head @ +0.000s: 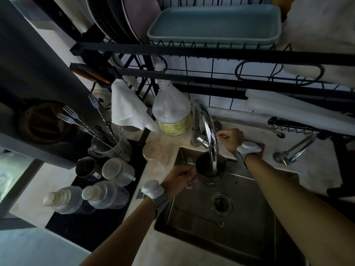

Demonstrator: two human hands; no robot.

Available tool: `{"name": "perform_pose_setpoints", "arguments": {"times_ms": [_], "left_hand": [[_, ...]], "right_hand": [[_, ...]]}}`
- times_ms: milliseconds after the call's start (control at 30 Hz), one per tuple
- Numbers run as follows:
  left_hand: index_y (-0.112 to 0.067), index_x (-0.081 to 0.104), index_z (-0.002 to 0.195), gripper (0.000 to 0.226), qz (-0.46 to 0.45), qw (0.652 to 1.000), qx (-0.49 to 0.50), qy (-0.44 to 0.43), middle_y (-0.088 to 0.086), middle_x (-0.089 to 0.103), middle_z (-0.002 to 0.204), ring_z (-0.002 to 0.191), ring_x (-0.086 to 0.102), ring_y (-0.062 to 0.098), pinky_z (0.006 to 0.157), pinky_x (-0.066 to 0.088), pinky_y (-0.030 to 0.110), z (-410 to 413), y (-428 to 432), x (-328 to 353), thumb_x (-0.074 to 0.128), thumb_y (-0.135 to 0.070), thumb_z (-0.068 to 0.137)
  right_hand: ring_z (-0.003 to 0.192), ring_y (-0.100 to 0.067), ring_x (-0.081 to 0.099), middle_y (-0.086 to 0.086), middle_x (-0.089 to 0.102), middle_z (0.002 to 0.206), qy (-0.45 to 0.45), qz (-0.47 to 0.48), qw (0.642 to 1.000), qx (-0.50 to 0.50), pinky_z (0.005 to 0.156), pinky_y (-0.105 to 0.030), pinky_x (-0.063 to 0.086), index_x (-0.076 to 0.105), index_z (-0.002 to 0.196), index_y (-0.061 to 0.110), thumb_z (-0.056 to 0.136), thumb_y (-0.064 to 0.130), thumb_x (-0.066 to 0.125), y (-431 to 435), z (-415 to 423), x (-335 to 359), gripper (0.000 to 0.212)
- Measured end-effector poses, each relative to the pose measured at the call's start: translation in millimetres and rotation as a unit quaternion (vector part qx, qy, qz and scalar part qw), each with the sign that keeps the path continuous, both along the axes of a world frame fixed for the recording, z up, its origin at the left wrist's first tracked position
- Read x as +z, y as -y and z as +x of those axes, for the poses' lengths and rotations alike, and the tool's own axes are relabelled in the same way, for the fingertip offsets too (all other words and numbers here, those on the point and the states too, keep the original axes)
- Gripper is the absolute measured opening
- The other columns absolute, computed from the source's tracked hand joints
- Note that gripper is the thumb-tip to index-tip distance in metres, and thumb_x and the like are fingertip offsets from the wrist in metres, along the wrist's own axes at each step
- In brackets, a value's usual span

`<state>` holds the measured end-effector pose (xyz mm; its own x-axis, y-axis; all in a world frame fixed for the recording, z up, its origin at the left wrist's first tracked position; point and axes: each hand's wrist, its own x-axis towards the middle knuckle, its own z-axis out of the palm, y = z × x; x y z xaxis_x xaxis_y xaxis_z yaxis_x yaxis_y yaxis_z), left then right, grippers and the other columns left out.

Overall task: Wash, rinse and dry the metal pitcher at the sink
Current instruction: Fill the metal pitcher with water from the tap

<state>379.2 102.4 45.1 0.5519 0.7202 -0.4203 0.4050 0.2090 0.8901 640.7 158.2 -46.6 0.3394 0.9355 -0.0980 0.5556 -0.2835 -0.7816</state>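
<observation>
The metal pitcher (206, 168) is held upright over the steel sink (249, 237), under the curved chrome faucet (208, 127). A stream of water runs from the spout into the pitcher. My left hand (179, 180) grips the pitcher's handle on its left side. My right hand (231, 138) reaches behind the faucet, fingers curled at the tap's lever; the lever itself is mostly hidden by the spout.
A white cloth (128, 110) hangs from the black dish rack (211, 54) above the sink. A soap jug (172, 112) stands left of the faucet. Left counter holds another metal pitcher (86, 167), bottles (84, 198) and a cutlery jug (109, 144). A long spoon (199, 215) lies in the sink.
</observation>
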Motion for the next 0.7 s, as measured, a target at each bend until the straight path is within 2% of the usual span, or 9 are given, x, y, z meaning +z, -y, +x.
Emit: {"name": "perform_pose_setpoints", "arguments": {"times_ms": [233,433,700], "left_hand": [[-0.001,0.058,0.079,0.026,-0.003,1.000,0.002,-0.005,0.007,0.056,0.070,0.060,0.049,0.023,0.060,0.045,0.025,0.6,2.6,-3.0,0.041,-0.005,0.099],[-0.002,0.058,0.078,0.027,0.002,1.000,-0.003,-0.017,0.002,0.058,0.068,0.060,0.052,0.020,0.062,0.046,0.024,-2.1,2.1,-2.7,0.041,-0.006,0.099],[-0.005,0.057,0.073,0.030,0.002,1.000,0.001,-0.017,0.008,0.056,0.070,0.059,0.050,0.022,0.063,0.045,0.029,-1.5,2.2,-9.1,0.042,-0.007,0.099]], "right_hand": [[0.079,-0.009,0.065,-0.014,0.077,0.089,-0.007,0.005,1.000,-0.008,0.057,0.012,0.032,0.077,0.093,0.009,0.084,0.011,0.068,-0.2,-1.7,0.7,0.012],[0.076,-0.009,0.063,-0.015,0.076,0.089,-0.021,0.004,1.000,-0.017,0.053,0.011,0.033,0.076,0.092,0.007,0.084,0.009,0.069,0.6,-3.9,2.2,0.011],[0.077,-0.014,0.065,-0.018,0.075,0.091,-0.048,-0.001,0.998,-0.026,0.052,0.009,0.036,0.076,0.094,0.003,0.085,0.006,0.067,0.6,-5.2,6.5,0.013]]}}
